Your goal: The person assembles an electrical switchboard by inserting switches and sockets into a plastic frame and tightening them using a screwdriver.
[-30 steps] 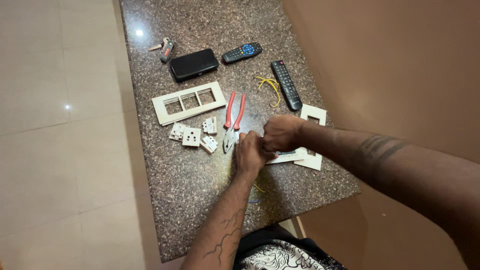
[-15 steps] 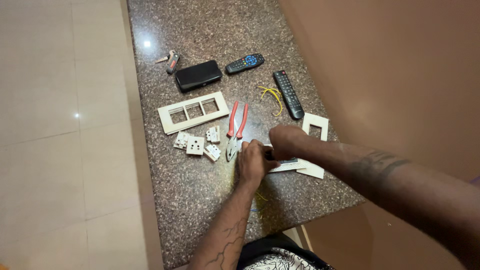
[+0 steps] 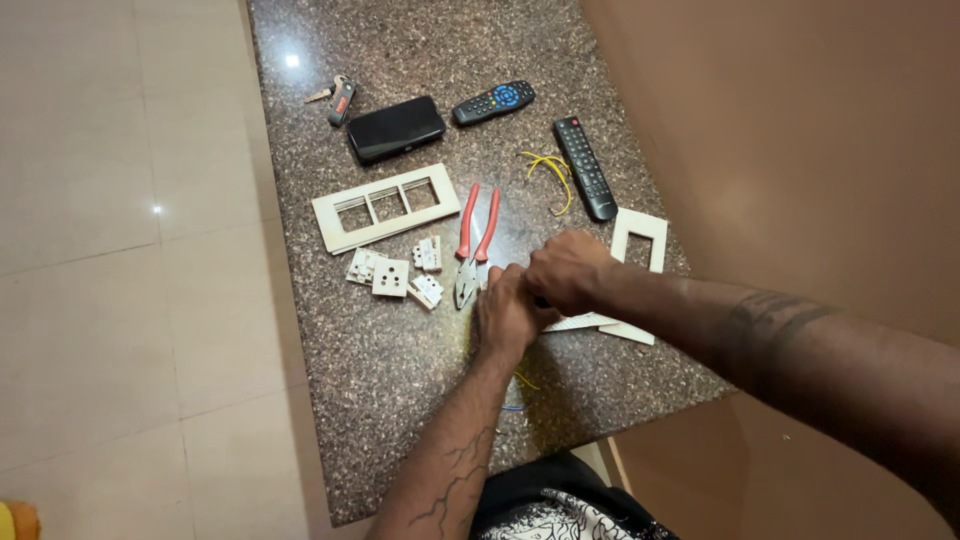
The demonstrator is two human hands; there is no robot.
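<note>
My left hand (image 3: 507, 315) and my right hand (image 3: 563, 270) are pressed together over the middle of a speckled granite table (image 3: 390, 370). Both have closed fingers around a small part that the hands hide, so I cannot tell what it is. A white frame piece (image 3: 600, 324) lies just under and right of them. Red-handled pliers (image 3: 474, 246) lie right beside my left hand. Several small white switch and socket modules (image 3: 393, 273) sit to the left of the pliers.
A long white switch plate frame (image 3: 385, 207) lies further left. A white square frame (image 3: 640, 238), yellow wire (image 3: 552, 172), two remotes (image 3: 585, 166) (image 3: 493, 101), a black phone (image 3: 395, 128) and a key with fob (image 3: 338, 97) sit at the far end. Tiled floor (image 3: 120, 260) lies left.
The view has shifted a little. Both hands stay joined at the same spot near the pliers, with only small finger movement.
</note>
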